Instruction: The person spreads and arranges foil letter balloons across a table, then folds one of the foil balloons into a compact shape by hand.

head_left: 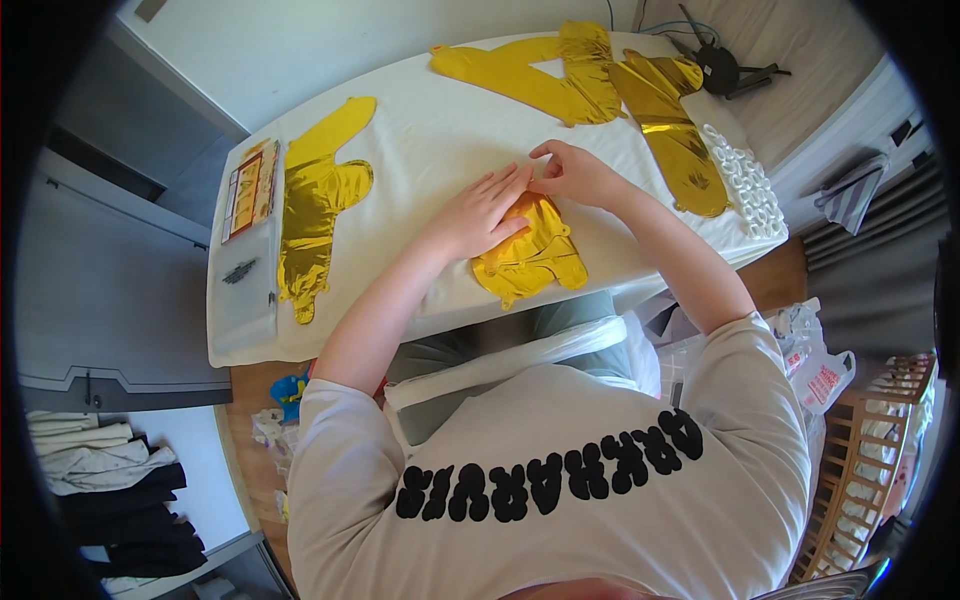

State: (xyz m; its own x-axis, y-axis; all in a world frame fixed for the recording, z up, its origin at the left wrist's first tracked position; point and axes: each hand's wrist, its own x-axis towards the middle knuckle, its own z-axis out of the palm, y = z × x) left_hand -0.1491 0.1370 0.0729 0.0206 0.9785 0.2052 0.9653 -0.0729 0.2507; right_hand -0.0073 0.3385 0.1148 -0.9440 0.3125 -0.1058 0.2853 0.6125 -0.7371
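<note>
Hands meet on a crumpled gold foil balloon [530, 255] lying near the front edge of the white surface [440, 140]. The left hand [480, 212] presses flat on it, fingers [508, 183] together and extended. The right hand [575, 172] pinches the balloon's upper edge. More gold foil balloons [315, 205] lie left and beyond.

Gold foil balloons: four on white table [430, 140] — one [315, 200] near left edge, two [545, 75] [675, 130] at far edge, one [530, 250] at near edge. Flat packet [250, 185]: one, left edge. White bubble sheet [750, 185]: one, right edge. Hands: two [480, 212] [578, 175].
</note>
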